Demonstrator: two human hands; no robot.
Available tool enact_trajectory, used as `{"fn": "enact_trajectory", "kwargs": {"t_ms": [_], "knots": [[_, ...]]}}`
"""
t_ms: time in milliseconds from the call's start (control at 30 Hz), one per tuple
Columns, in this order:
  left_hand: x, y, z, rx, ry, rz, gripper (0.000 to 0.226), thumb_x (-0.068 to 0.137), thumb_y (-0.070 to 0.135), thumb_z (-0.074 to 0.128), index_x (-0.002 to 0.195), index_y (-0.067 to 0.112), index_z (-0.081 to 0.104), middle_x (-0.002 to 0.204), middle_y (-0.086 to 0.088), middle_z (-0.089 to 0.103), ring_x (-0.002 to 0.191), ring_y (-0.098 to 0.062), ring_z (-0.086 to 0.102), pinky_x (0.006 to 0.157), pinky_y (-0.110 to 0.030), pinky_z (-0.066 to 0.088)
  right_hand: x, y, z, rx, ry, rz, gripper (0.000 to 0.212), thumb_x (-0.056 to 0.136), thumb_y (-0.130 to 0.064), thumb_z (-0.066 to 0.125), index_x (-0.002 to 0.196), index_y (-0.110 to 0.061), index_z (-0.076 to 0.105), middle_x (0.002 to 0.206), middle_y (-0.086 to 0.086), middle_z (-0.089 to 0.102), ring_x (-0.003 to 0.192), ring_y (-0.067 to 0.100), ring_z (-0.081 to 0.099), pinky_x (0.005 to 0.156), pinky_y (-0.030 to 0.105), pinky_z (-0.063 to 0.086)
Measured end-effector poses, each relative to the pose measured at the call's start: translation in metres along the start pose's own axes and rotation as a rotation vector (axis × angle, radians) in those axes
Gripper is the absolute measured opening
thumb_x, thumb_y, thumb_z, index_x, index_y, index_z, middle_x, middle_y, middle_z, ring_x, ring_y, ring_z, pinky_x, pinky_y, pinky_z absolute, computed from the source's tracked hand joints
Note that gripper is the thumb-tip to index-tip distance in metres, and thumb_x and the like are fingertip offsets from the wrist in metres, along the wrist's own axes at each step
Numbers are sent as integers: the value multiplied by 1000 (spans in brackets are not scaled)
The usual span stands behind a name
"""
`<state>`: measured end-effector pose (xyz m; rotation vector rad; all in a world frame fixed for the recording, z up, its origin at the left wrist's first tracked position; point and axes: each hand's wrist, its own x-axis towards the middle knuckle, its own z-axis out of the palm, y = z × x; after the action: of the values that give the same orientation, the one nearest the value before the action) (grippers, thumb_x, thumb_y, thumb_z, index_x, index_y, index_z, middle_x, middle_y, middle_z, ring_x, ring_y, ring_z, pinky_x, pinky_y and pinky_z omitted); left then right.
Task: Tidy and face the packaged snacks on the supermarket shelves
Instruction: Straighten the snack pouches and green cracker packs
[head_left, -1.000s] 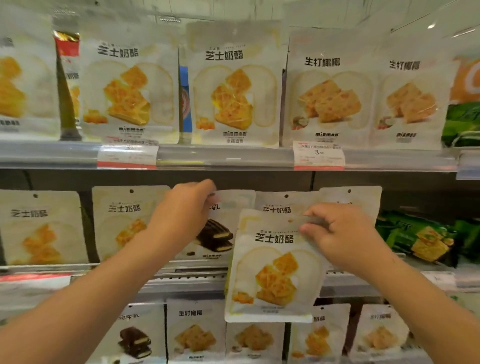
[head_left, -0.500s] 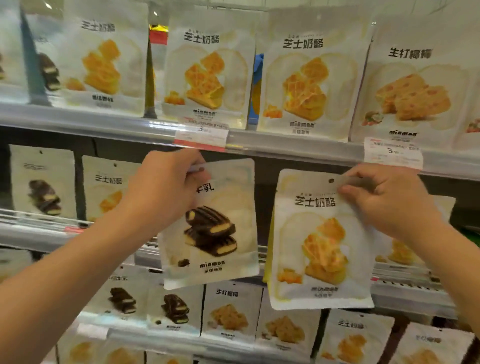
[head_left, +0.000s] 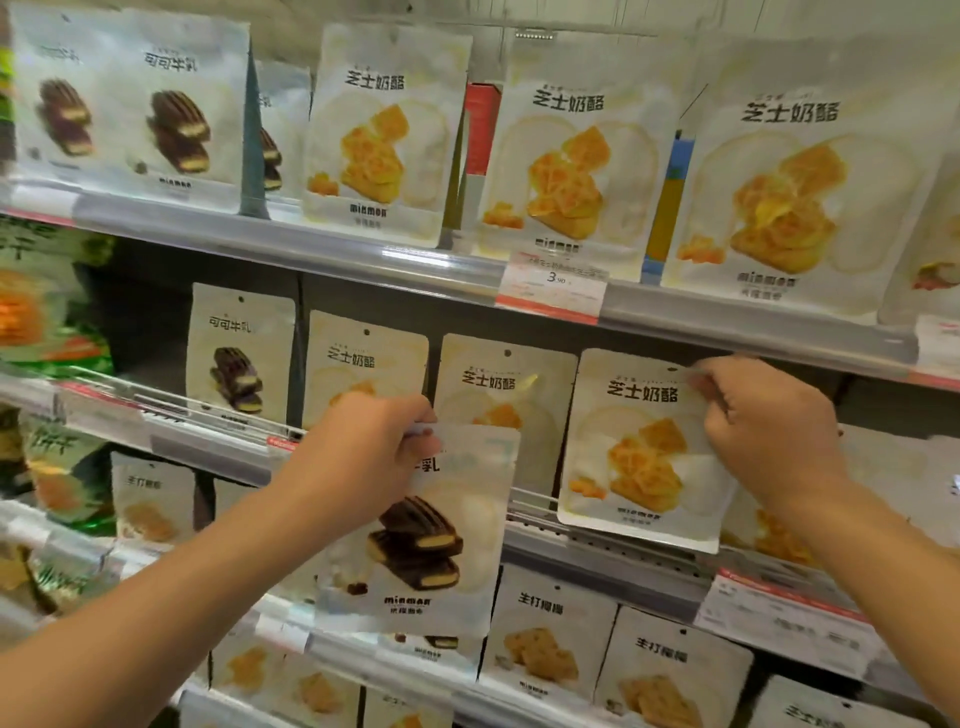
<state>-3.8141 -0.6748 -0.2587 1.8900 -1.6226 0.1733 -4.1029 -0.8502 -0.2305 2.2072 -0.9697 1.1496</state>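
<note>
Up on the middle grey metal shelf (head_left: 597, 545), the right hand (head_left: 769, 431) pinches the white cheese-biscuit pouch (head_left: 644, 452) by its top corner, the pouch hanging down-left below it. Left hand (head_left: 363, 457) likewise grips the white chocolate-biscuit pouch (head_left: 426, 535), hanging down-right, its matching column up-left.

Two bare forearms, no sleeves, hands (head_left: 363, 457) unadorned

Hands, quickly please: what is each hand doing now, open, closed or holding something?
Left hand: grips the top edge of the chocolate snack pouch.
Right hand: pinches the top corner of the cheese snack pouch.
</note>
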Motion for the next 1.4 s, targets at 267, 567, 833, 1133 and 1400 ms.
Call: {"fn": "enact_trajectory", "kwargs": {"t_ms": [267,567,833,1133,1400], "knots": [[-11,-13,15,-15,10,23,9,94,27,61,89,21,66,60,10,57,57,-5,58,55,-23,49,28,22,17,-104,-263,288,23,92,-20,59,105,-7,71,98,22,69,90,41,61,75,38,49],[-7,-2,23,-57,-20,21,5,95,29,60,90,27,61,67,12,59,62,-5,60,61,-28,54,37,17,31,-148,-450,366,32,96,-36,49,124,-22,58,112,15,63,101,36,58,74,31,43],[-12,4,26,-62,-48,11,5,96,29,59,94,25,63,63,16,55,61,-4,59,61,-25,52,18,8,27,-77,-521,337,36,96,-34,50,131,-27,54,117,11,65,107,33,58,89,36,48],[-13,11,31,-59,-58,12,10,95,28,59,92,19,64,65,10,60,60,-8,62,63,-36,57,10,10,21,-111,-561,297,39,95,-33,50,134,-28,48,119,10,64,114,32,53,107,45,33],[-15,17,33,-39,-73,10,11,96,27,59,96,18,65,67,9,62,61,-9,63,64,-34,57,46,-53,33,-3,-547,48,57,91,-51,44,145,-34,34,138,0,54,131,26,44,112,48,23]]}}
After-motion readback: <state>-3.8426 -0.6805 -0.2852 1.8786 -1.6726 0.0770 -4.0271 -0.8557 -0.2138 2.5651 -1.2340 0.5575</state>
